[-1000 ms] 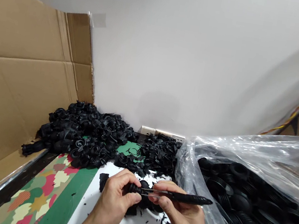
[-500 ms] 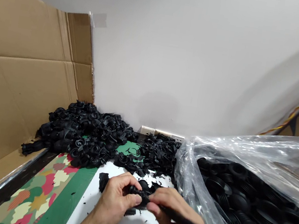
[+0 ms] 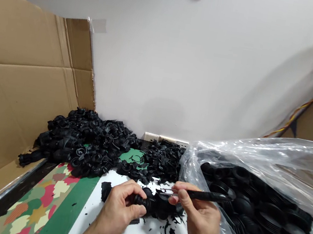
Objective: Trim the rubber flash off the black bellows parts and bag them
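Note:
My left hand (image 3: 118,210) is closed around a black ribbed rubber part (image 3: 142,201), pinched between thumb and fingers above a white sheet (image 3: 93,217). In my right hand (image 3: 199,218) lies a slim black-handled tool (image 3: 209,197), its thin metal tip pointing left. That tip is apart from the held part; whether it is a blade or two prongs I cannot tell. More black rubber pieces (image 3: 164,209) lie on the sheet between my hands, with small black scraps scattered in front of them.
A heap of ribbed black parts (image 3: 93,138) stands at the back left, beside a cardboard box wall (image 3: 22,99). Black trimmings (image 3: 164,158) are piled near a power strip (image 3: 151,137). On the right, a clear plastic bag (image 3: 196,166) holds larger black ribbed parts (image 3: 269,218).
My right hand has moved up and right, drawing the tool away from the rubber part and turning its handle nearly level. My left hand keeps its hold.

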Available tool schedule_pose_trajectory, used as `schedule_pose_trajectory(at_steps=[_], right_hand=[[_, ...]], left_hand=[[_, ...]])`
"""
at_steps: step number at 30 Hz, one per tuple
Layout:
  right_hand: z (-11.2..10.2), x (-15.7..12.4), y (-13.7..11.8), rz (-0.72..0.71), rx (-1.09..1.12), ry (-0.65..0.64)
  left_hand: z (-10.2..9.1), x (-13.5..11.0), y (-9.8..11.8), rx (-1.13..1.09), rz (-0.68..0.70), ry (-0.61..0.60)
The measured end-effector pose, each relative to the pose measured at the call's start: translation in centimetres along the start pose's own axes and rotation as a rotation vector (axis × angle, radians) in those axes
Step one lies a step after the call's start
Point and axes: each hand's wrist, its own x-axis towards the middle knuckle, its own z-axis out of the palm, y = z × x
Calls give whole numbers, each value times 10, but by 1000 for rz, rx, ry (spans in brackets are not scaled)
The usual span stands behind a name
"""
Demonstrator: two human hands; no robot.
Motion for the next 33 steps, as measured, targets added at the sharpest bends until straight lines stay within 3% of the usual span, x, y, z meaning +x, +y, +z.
schedule_pose_trajectory(at_steps=[7,14,27,30,33], right_hand=[[8,-10,-3,-15,115,-165],[19,-25,-3,8,180,-175],[21,-27,2,21,169,-166],[22,-28,3,-129,77,-195],[17,-24,2,-497,-176,-268]], left_hand=[[-1,1,2,21,23,31],[-2,0,0,64,7,20],[-2,-2,2,63,7,44],[-1,-2,1,47,0,29],[1,-3,2,22,-29,-29]])
